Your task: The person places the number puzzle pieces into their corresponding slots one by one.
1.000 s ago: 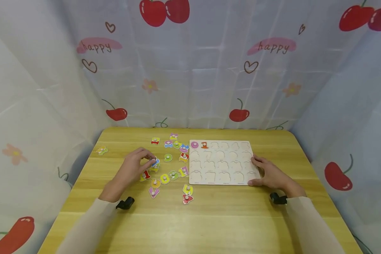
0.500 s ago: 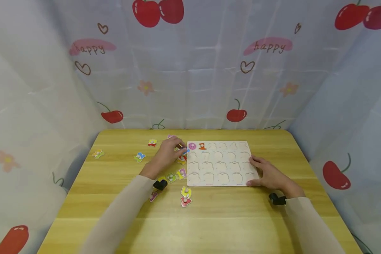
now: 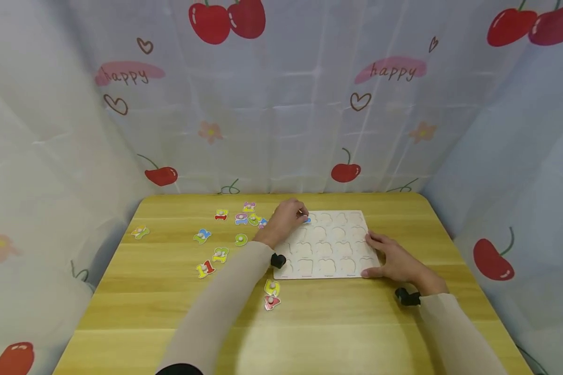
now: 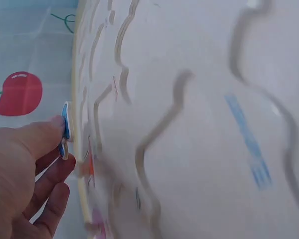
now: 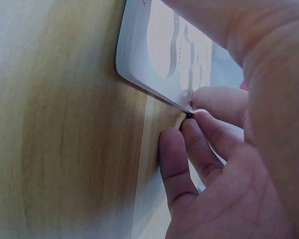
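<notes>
Well, nearest me, my left forearm (image 3: 222, 302) slants across the desk (image 3: 347, 323), hiding part of it. One yellow piece (image 3: 273, 289) and one red piece (image 3: 271, 303) lie before the board (image 3: 336, 237). My right hand (image 3: 396, 263) rests, fingers spread, at its right edge. Beyond, my left hand (image 3: 283, 221) pinches one blue piece (image 3: 307, 220) by the board's far row.

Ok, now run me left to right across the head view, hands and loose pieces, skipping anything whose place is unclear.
Yellow-and-green piece → blue-and-green piece → green piece → left hand → blue piece at its fingertips → right hand at the edge of the board.
</notes>
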Demonstrator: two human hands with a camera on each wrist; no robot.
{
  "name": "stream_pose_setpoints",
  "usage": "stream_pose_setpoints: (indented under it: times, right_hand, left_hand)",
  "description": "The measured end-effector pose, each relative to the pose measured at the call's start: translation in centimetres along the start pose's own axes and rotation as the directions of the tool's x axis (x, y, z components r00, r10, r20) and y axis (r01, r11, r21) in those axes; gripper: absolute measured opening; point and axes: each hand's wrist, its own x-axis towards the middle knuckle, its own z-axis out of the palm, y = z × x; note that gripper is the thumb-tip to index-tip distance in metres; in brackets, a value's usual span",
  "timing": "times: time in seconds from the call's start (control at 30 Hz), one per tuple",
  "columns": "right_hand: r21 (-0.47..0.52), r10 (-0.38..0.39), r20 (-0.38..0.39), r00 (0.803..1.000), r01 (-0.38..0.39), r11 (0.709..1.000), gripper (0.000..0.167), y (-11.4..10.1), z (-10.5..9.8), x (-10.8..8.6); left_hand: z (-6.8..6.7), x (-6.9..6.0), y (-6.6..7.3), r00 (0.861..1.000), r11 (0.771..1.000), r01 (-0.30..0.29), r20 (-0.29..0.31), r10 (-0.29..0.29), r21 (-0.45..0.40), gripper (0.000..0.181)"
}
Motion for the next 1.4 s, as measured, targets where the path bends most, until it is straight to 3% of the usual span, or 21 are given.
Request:
stream_pose_setpoints:
  times: [0.27, 0.57, 0.9, 1.13, 1.3, 1.4]
  right_hand:
    - [-0.012, -0.005, -0.001, 1.0, 0.005, 1.0, 0.116, 0.0, 0.1, 0.0]
    - [-0.001, -0.011, 0.0, 1.0, 0.011, 1.0, 0.117, 0.3, 0.1, -0.3]
    - [-0.012, -0.021, 0.003, 1.0, 0.021, 1.0, 0.118, 0.5, 0.0, -0.4]
    - [-0.021, -0.017, 0.001, 1.0, 0.017, 1.0, 0.118, 0.6, 0.1, -0.3]
    - [-0.022, -0.01, 0.009, 1.0, 0.01, 1.0, 0.119, 0.4, 0.2, -0.2]
    - [-0.032, -0.006, 0.011, 1.0, 0.007, 0.999, 0.119, 0.4, 0.2, 0.0]
  left_hand:
    - [1.9, 1.2, 1.1, 1.0, 0.993, -0.001, 0.021, -0.002, 0.12, 0.009]
    - [2.4, 1.6, 1.7, 0.999, 0.977, 0.032, -0.015, -0.03, 0.21, 0.009]
    - [2.4, 1.6, 1.5, 1.0, 0.948, -0.009, 0.014, 0.005, 0.318, 0.013]
    - [2.5, 1.7, 1.3, 0.999, 0.915, -0.046, 0.033, 0.036, 0.401, 0.016]
    - [1.9, 1.2, 1.8, 0.996, 0.873, -0.077, 0.066, 0.051, 0.481, 0.027]
    - [1.0, 0.8, 2.3, 0.994, 0.877, -0.102, 0.076, 0.075, 0.469, 0.036]
